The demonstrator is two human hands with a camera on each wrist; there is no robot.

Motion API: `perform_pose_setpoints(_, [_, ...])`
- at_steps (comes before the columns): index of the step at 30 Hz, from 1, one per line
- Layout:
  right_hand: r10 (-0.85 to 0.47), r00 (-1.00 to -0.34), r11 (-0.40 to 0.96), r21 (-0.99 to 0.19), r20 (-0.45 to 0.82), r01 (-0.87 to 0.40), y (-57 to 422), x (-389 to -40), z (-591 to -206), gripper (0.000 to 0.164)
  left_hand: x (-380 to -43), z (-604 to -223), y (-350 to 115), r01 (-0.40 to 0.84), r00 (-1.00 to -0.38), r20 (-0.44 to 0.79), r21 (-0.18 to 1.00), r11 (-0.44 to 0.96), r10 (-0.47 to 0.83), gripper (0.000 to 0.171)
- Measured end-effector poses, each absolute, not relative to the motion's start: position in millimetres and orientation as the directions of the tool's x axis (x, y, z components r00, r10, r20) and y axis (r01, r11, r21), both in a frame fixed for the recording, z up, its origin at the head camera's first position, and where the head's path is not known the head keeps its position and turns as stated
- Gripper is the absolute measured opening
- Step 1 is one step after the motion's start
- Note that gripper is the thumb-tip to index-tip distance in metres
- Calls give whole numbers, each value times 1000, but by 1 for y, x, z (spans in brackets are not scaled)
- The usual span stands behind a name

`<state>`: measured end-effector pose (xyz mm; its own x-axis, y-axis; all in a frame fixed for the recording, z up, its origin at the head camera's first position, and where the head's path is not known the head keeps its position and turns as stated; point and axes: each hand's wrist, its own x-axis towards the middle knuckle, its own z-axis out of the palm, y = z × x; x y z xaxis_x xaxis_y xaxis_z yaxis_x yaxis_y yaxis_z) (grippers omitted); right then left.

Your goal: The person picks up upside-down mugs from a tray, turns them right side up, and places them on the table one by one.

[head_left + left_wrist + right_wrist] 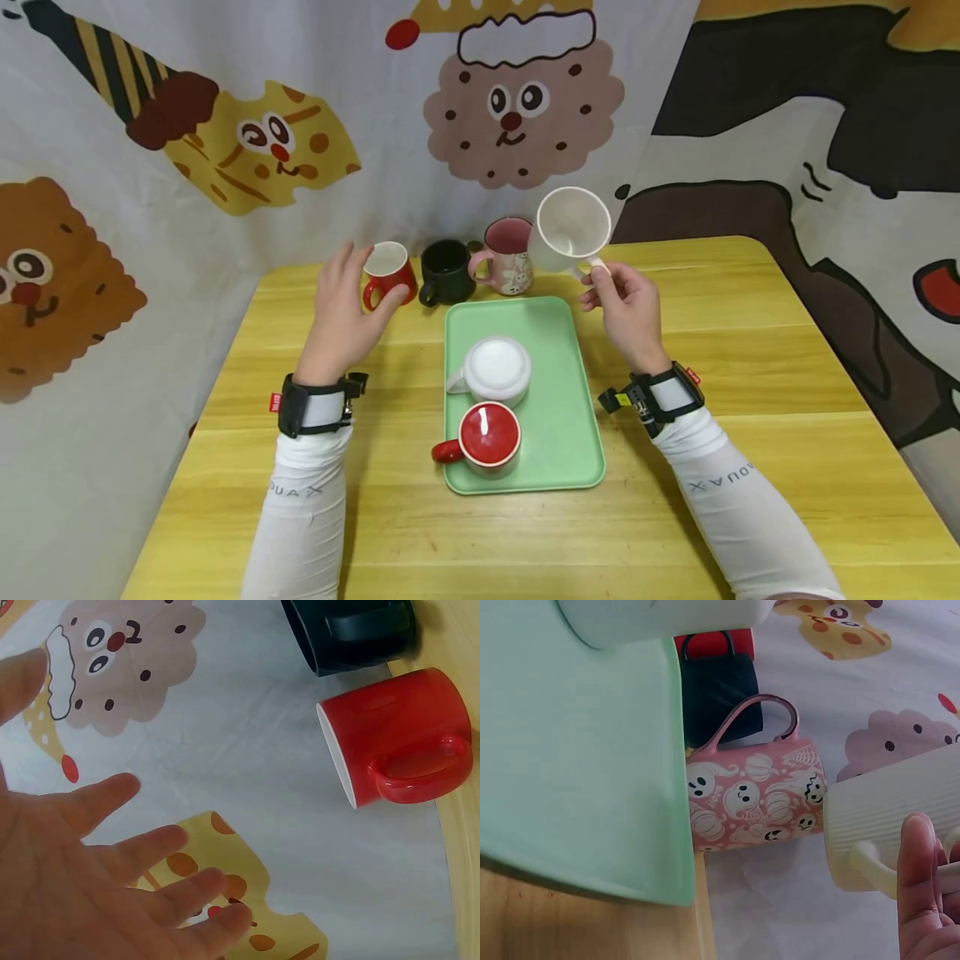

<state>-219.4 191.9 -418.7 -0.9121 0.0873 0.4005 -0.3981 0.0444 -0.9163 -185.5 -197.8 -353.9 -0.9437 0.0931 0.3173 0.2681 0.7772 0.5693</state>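
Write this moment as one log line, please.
right hand: holds ribbed mug aloft by handle | left hand: spread near red mug | green tray: white mug, red-topped mug

Table [750,417]: tray [558,400] on top, hanging cloth [375,50] behind. On tray, left half: rear tray mug [497,371]; front tray mug [491,437] directly before it, handle projecting past tray's left edge. Behind tray, row on table, left to right: left row mug [397,275], middle row mug [450,279], right row mug [513,258], last one's handle directed left. Left hand [341,321]: left of row, near left row mug. Right hand [633,312]: right of row, holding raised mug [573,225] by handle.
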Motion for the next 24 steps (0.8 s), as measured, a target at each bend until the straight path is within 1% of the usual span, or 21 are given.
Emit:
perform_pose_setpoints(10, [119, -911, 61, -919, 394, -390, 196, -222, -423, 36, -184, -353, -199, 175, -975, 209, 521, 835, 74, 84])
perform_pose_setpoints(15, [125, -919, 83, -926, 375, -367, 197, -224, -427, 36, -184, -354, -198, 161, -981, 178, 508, 846, 79, 84])
perform_pose_setpoints(19, [116, -937, 84, -944, 328, -320, 197, -228, -435, 36, -185, -356, -196, 163, -982, 169, 497, 852, 89, 83])
perform_pose_setpoints(24, [92, -967, 105, -968, 239, -229, 200, -232, -446, 37, -184, -357, -193, 163, -982, 161, 492, 855, 95, 83])
